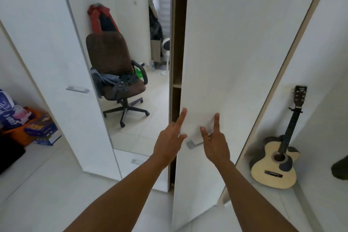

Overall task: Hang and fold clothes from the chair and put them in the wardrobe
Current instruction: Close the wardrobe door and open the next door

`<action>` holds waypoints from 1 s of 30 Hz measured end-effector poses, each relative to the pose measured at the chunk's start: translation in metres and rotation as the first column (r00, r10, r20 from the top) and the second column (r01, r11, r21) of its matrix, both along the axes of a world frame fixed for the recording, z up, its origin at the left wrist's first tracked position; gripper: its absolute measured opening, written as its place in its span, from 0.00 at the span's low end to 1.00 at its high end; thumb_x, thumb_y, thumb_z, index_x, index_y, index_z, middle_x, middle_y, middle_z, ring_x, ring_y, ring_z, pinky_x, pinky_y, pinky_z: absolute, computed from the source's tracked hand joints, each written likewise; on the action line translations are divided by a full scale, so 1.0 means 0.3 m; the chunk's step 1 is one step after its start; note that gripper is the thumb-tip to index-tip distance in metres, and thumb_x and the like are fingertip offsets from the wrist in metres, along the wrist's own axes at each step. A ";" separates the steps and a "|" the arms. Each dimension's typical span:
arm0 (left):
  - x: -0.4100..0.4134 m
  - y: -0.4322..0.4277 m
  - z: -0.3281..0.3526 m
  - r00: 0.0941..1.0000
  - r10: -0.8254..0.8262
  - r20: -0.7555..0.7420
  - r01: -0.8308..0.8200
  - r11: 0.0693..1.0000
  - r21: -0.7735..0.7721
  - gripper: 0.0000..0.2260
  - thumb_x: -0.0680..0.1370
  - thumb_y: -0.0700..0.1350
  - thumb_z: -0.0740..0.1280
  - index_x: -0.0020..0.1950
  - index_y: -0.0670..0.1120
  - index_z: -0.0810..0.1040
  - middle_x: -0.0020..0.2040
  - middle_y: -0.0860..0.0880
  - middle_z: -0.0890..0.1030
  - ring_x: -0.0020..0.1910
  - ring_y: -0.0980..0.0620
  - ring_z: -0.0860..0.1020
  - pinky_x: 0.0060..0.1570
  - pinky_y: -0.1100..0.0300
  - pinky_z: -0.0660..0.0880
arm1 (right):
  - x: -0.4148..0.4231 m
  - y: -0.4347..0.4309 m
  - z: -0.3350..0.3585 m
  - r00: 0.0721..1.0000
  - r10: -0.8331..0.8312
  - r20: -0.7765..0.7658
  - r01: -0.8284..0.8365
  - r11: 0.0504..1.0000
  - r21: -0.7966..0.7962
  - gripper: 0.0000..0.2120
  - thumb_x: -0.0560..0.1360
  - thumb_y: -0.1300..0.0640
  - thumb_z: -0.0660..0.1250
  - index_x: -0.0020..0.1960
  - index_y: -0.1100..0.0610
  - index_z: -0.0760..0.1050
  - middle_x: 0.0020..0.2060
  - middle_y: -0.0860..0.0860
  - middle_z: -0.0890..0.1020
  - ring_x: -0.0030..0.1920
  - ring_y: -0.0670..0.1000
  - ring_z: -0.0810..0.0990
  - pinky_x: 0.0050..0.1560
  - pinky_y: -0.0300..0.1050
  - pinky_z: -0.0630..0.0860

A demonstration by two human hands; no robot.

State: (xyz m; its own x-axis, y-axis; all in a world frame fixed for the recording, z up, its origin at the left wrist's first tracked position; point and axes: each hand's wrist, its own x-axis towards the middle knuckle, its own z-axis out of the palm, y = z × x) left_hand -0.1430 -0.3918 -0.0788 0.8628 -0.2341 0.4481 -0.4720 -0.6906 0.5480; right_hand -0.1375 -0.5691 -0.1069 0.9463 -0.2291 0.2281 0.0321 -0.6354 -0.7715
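Two bare forearms (pixel 130 194) reach up from the bottom edge toward a white wardrobe door (pixel 235 43). Left hand (pixel 168 143) and right hand (pixel 216 144) are both relaxed, with straight fingers, and they grasp nothing. Their fingertips lie on the door face, one hand at each side of a grey metal handle (pixel 192 144). Both hands are a little blurred, so I cannot tell how firmly they press. The door stands upright with its long axis vertical, and it is slightly ajar: a dark gap runs along its left edge, where a brown shelf (pixel 177 85) shows inside.

Left of the gap, a tall mirror panel (pixel 128 15) shows a brown office chair (pixel 109 52) with its seat turned toward the right. The clothes (pixel 114 81), grey and denim blue, lie crumpled on the seat. The heap stretches across the width of the seat, and one end hangs down over the left side. Behind the chair's back a red and dark garment (pixel 99 19) hangs upright.

Pale tiles cover the floor (pixel 47 184). At far left some coloured boxes (pixel 40 128) are stacked low. At right a guitar (pixel 278 158) leans against the white wall, its neck pointing up.
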 end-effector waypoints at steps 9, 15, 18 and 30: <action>-0.361 -0.244 -0.040 0.959 -0.282 -0.002 0.277 0.945 -0.176 0.39 0.79 0.55 0.69 0.80 0.58 0.46 0.68 0.53 0.77 0.60 0.58 0.78 0.62 0.58 0.76 | -0.481 -0.166 0.312 0.999 0.050 0.008 -0.050 0.982 0.180 0.31 0.77 0.31 0.52 0.78 0.40 0.59 0.75 0.47 0.68 0.72 0.52 0.70 0.73 0.51 0.67; -0.481 -0.439 0.056 0.883 -0.456 -0.115 0.451 0.890 -0.069 0.51 0.73 0.48 0.77 0.78 0.66 0.39 0.64 0.48 0.79 0.55 0.51 0.80 0.57 0.57 0.79 | -0.765 -0.289 0.521 0.987 0.034 0.158 -0.017 0.994 -0.110 0.33 0.80 0.40 0.57 0.75 0.28 0.38 0.65 0.46 0.78 0.62 0.49 0.78 0.65 0.45 0.70; -0.514 -0.534 0.123 0.831 -0.525 -0.183 0.514 0.851 -0.109 0.53 0.71 0.51 0.79 0.74 0.73 0.39 0.68 0.52 0.72 0.54 0.55 0.77 0.47 0.75 0.74 | -0.856 -0.378 0.562 0.986 0.015 0.167 0.041 0.945 -0.325 0.38 0.75 0.34 0.55 0.72 0.27 0.30 0.70 0.50 0.76 0.64 0.53 0.79 0.65 0.52 0.74; -0.635 -0.950 0.205 0.797 -0.518 -0.310 0.528 0.848 -0.058 0.56 0.63 0.62 0.80 0.76 0.72 0.41 0.78 0.54 0.61 0.62 0.50 0.77 0.57 0.55 0.80 | -0.956 -0.803 0.581 0.978 -0.124 0.169 0.175 0.926 -0.335 0.45 0.78 0.43 0.64 0.75 0.32 0.30 0.71 0.49 0.74 0.62 0.54 0.80 0.62 0.51 0.76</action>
State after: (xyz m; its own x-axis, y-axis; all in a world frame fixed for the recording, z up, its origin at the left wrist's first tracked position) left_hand -0.3336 -0.6768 -0.0173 0.6958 -0.6976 0.1710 -0.5799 -0.4052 0.7068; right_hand -0.4242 -0.8099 0.0673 0.8590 -0.2478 0.4481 0.0090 -0.8676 -0.4972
